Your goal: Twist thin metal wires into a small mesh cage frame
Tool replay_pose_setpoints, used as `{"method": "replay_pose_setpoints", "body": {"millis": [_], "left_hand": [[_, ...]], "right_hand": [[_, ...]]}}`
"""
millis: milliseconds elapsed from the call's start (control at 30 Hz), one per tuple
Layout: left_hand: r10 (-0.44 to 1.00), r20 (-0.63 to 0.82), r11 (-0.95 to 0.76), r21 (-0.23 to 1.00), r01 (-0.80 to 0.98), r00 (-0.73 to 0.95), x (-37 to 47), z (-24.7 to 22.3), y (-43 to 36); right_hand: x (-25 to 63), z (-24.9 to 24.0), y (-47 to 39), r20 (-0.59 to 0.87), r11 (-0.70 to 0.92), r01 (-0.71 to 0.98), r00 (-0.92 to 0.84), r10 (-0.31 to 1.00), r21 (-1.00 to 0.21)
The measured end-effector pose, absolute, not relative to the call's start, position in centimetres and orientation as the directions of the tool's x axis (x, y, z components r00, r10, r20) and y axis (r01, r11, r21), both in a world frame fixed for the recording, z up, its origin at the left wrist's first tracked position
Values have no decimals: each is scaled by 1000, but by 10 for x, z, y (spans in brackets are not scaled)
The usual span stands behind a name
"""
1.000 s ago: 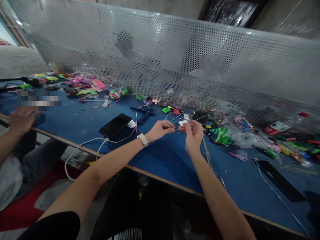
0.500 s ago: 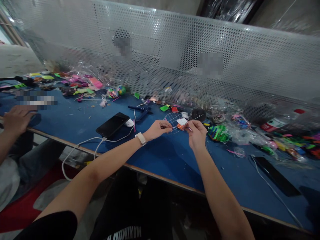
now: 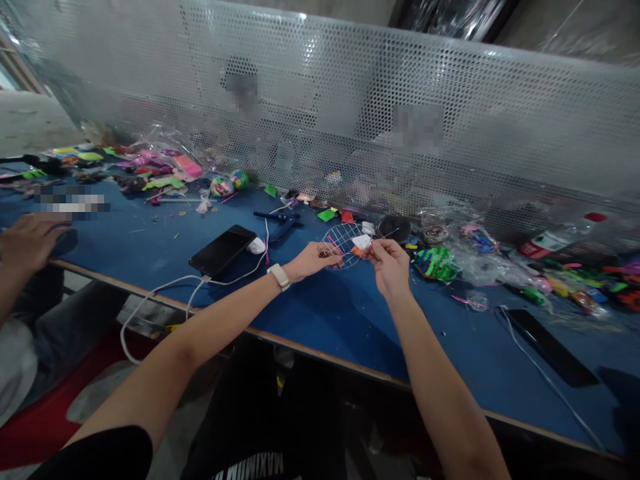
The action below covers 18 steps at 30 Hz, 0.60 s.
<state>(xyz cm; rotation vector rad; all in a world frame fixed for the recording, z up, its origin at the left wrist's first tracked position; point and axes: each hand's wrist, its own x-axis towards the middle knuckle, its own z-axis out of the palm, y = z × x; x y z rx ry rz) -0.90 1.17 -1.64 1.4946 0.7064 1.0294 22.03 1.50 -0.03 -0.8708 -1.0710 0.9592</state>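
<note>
A round wire mesh (image 3: 354, 233) lies between my hands over the blue table. My left hand (image 3: 316, 260) is closed, its fingertips pinching the mesh at its left edge, with a pink stick (image 3: 333, 244) close by. Just right of the mesh, my right hand (image 3: 391, 267) is pinched shut. A thin wire (image 3: 393, 233) slants up and right past its fingertips and seems to be held there. Against those fingertips sits a small white piece (image 3: 361, 241), with an orange piece (image 3: 358, 252) below it. What else the fingers cover is hidden.
On the blue table (image 3: 320, 307) are a phone (image 3: 223, 250) with a white cable, blue-handled pliers (image 3: 283, 223) and another phone (image 3: 553, 347). Colourful plastic bits and a bottle (image 3: 560, 239) line the perforated metal screen (image 3: 320, 113). A co-worker's hand (image 3: 30, 240) rests at left.
My right hand has shifted slightly left, closer to the mesh. The mesh shows more fully now, and the pink stick has come into clearer sight. My left hand stays nearly in place.
</note>
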Motion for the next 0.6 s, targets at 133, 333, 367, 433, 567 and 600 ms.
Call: {"method": "replay_pose_setpoints", "body": {"millis": [133,333,367,433,567,600], "left_hand": [[878,133,-84,988,-127,459,-10,-16,11],[873,118,-34,983,-182,473,-13,-19,14],[872,125,-41,982,-184,474,-13,-19,14],[871,138,-56,981,-184,472,-14,-19,15],[873,162,-92,981,-170,460,-14,-19,14],[875,165,-100,981,-164,454,-14,-19,14]], "right_hand": [[220,0,14,302,342,-196,206,931,-919],[218,0,12,305,335,-140,200,931,-932],[218,0,11,310,339,-131,201,929,-932],[218,0,11,315,343,-121,206,927,-931],[219,0,12,283,314,-144,202,938,-938],[219,0,12,265,297,-158,197,944,-942]]}}
